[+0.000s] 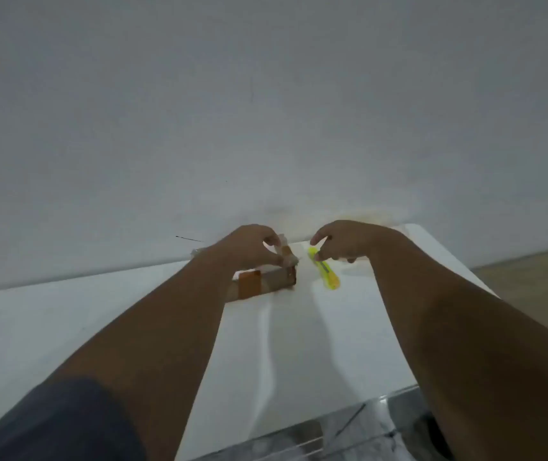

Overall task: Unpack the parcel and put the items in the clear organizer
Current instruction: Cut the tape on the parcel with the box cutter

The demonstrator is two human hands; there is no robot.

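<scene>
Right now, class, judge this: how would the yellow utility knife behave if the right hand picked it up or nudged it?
The yellow utility knife looks slim and plastic-bodied, so probably light and stiff. It lies flat on the white table, so it would likely slide, not roll. Its smooth casing may slip in the right hand.

A white bench (66, 327) runs across the lower part of the view, its far edge meeting a pale wall and its right end stopping short of a strip of brown floor (532, 271). A small cardboard parcel (266, 282) banded with brown tape lies on the bench near that far edge. Just beside it, to the right and apart from it, a yellow utility knife (325, 271) lies on the surface, angled across the bench. At the near edge, part of a clear organizer (349, 430) shows, blurred.
</scene>
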